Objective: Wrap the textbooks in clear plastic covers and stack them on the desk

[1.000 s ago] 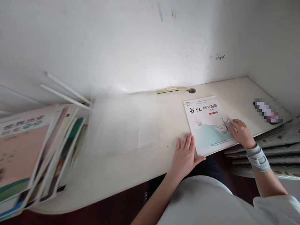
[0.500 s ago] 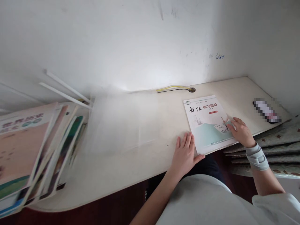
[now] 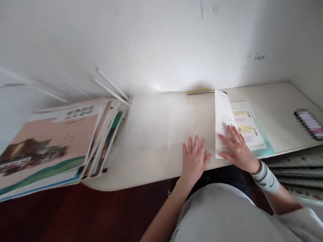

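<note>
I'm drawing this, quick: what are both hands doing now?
Left hand: open, flat on the desk, holding nothing.
Right hand: open, spread on the book's lifted page.

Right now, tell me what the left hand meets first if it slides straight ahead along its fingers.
Left hand points toward the wall. Over the pale sheet the way looks free; first it would likely meet the yellow cable by the wall, though depth is unclear.
</note>
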`<control>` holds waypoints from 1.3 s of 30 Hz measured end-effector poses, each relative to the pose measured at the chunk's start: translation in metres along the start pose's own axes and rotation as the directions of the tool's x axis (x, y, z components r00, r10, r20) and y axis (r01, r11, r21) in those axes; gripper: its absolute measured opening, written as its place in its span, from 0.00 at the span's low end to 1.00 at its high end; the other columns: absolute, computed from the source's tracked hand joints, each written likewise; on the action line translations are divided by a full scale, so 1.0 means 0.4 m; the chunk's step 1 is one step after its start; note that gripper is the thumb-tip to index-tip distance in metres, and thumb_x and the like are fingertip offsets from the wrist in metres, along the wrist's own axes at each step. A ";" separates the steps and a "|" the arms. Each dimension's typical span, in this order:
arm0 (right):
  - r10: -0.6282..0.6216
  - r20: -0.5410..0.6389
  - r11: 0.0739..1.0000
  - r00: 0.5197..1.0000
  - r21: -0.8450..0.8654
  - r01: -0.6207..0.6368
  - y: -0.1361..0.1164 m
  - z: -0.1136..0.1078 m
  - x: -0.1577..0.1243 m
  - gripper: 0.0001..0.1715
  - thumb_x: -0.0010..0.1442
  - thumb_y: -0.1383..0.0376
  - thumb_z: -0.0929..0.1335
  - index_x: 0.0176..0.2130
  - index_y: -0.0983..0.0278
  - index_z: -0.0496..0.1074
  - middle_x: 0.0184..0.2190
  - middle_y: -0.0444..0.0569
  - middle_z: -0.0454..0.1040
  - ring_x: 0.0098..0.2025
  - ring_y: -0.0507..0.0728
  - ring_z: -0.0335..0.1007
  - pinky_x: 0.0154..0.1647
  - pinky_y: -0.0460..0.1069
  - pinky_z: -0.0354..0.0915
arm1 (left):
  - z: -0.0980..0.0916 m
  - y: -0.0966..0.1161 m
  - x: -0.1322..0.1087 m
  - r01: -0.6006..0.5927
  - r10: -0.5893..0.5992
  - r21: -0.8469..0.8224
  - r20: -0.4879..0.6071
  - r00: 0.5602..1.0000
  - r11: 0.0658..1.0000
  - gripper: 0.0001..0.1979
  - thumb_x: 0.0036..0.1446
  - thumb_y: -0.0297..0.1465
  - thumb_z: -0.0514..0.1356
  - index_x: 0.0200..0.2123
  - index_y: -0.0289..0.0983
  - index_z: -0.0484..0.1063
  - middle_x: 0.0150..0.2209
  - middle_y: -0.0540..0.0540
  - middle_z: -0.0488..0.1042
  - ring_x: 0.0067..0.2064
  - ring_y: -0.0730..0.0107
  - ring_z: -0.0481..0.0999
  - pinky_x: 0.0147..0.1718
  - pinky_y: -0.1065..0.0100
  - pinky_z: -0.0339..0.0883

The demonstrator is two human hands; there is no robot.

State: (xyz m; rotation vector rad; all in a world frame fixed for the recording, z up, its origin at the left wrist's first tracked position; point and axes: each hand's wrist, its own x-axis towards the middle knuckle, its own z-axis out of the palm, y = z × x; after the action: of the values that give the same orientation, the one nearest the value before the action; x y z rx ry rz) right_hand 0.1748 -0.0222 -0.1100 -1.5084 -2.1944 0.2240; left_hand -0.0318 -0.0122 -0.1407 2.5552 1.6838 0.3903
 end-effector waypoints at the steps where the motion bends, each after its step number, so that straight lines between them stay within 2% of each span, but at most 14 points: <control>1: -0.006 -0.004 0.998 1.000 -0.060 0.006 -0.014 0.020 0.004 0.34 0.59 0.54 0.64 0.62 0.58 0.57 0.68 0.55 0.38 0.68 0.69 0.31 0.61 0.69 0.47 | 0.002 -0.020 -0.010 0.053 -0.053 0.020 -0.004 0.999 0.998 0.32 0.60 0.44 0.51 0.61 0.29 0.55 0.63 0.27 0.52 0.64 0.38 0.47 0.57 0.38 0.48; 4: -0.035 -0.009 0.983 0.999 -0.182 0.033 -0.048 0.059 0.015 0.35 0.59 0.57 0.65 0.62 0.59 0.56 0.67 0.58 0.40 0.68 0.70 0.33 0.60 0.71 0.45 | 0.013 -0.068 -0.038 0.111 -0.111 -0.005 0.012 0.994 0.994 0.38 0.59 0.47 0.52 0.62 0.25 0.50 0.62 0.22 0.52 0.64 0.39 0.49 0.56 0.41 0.53; 8: -0.047 0.019 0.966 0.999 -0.255 0.051 -0.077 0.084 0.030 0.34 0.57 0.58 0.67 0.61 0.61 0.59 0.66 0.60 0.47 0.67 0.71 0.37 0.60 0.71 0.43 | 0.027 -0.084 -0.055 0.084 -0.086 -0.082 -0.018 0.996 0.993 0.33 0.63 0.43 0.47 0.62 0.26 0.48 0.62 0.25 0.55 0.64 0.48 0.52 0.58 0.47 0.55; 11: -0.035 0.047 0.959 0.998 -0.278 0.046 -0.088 0.097 0.038 0.32 0.57 0.59 0.67 0.59 0.61 0.61 0.65 0.60 0.50 0.66 0.71 0.40 0.60 0.71 0.42 | 0.033 -0.082 -0.057 0.071 -0.079 -0.118 -0.062 0.995 0.990 0.29 0.64 0.39 0.45 0.61 0.25 0.51 0.60 0.27 0.59 0.63 0.51 0.56 0.58 0.50 0.57; 16: -0.012 0.105 0.940 0.994 -0.338 0.047 -0.100 0.103 0.044 0.31 0.57 0.56 0.66 0.58 0.62 0.62 0.64 0.61 0.53 0.66 0.70 0.43 0.60 0.71 0.43 | 0.048 -0.085 -0.057 0.050 -0.072 -0.117 -0.188 0.979 0.992 0.21 0.65 0.33 0.44 0.56 0.27 0.62 0.54 0.32 0.69 0.58 0.56 0.66 0.56 0.54 0.62; 20: -0.034 0.132 0.930 0.991 -0.359 0.079 -0.114 0.102 0.046 0.32 0.57 0.53 0.66 0.57 0.63 0.63 0.63 0.61 0.55 0.65 0.69 0.46 0.61 0.69 0.43 | 0.053 -0.081 -0.058 0.048 -0.073 -0.106 -0.254 0.964 0.993 0.20 0.65 0.32 0.45 0.56 0.29 0.63 0.53 0.33 0.71 0.57 0.56 0.67 0.54 0.53 0.64; 23: -0.063 0.132 0.931 0.989 -0.349 0.106 -0.124 0.104 0.049 0.32 0.58 0.52 0.65 0.58 0.62 0.63 0.62 0.61 0.56 0.65 0.69 0.47 0.60 0.70 0.44 | 0.047 -0.072 -0.059 0.046 -0.065 -0.082 -0.246 0.967 0.996 0.22 0.65 0.34 0.46 0.57 0.28 0.61 0.53 0.32 0.70 0.58 0.54 0.66 0.54 0.53 0.64; 28: -0.099 0.140 0.931 0.985 -0.337 0.142 -0.134 0.121 0.050 0.31 0.60 0.52 0.63 0.59 0.63 0.62 0.61 0.60 0.58 0.63 0.69 0.50 0.60 0.69 0.45 | 0.026 -0.057 -0.072 0.012 -0.013 -0.006 -0.164 0.986 1.000 0.24 0.65 0.36 0.45 0.59 0.28 0.59 0.59 0.33 0.62 0.61 0.53 0.61 0.56 0.53 0.60; 33: -0.148 0.193 0.934 0.970 -0.295 0.201 -0.135 0.133 0.031 0.29 0.62 0.54 0.61 0.57 0.65 0.63 0.60 0.60 0.61 0.62 0.68 0.54 0.60 0.69 0.47 | 0.012 -0.061 -0.093 -0.005 0.010 0.043 -0.111 0.994 0.999 0.20 0.64 0.35 0.47 0.55 0.34 0.66 0.59 0.37 0.63 0.61 0.50 0.60 0.57 0.49 0.58; 37: -0.248 0.259 0.928 0.933 -0.212 0.306 -0.108 0.091 0.051 0.27 0.63 0.55 0.60 0.57 0.65 0.64 0.59 0.58 0.63 0.61 0.65 0.56 0.61 0.64 0.50 | 0.017 -0.067 -0.102 -0.014 0.020 0.049 -0.120 0.993 0.999 0.20 0.64 0.35 0.48 0.54 0.34 0.67 0.58 0.39 0.65 0.60 0.50 0.62 0.57 0.49 0.58; 39: -0.223 0.224 0.934 0.949 -0.229 0.273 -0.079 0.059 0.087 0.27 0.64 0.55 0.59 0.57 0.65 0.64 0.60 0.58 0.61 0.63 0.64 0.53 0.61 0.63 0.50 | 0.022 -0.067 -0.103 -0.009 0.015 0.043 -0.131 0.991 0.999 0.20 0.64 0.35 0.48 0.54 0.34 0.67 0.58 0.39 0.65 0.61 0.50 0.61 0.57 0.49 0.57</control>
State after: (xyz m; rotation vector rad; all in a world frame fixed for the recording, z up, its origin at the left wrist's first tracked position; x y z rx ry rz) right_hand 0.1275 0.0005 -0.1087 -1.3634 -2.6319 0.0014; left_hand -0.0690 -0.0382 -0.1616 2.6243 1.7377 0.5408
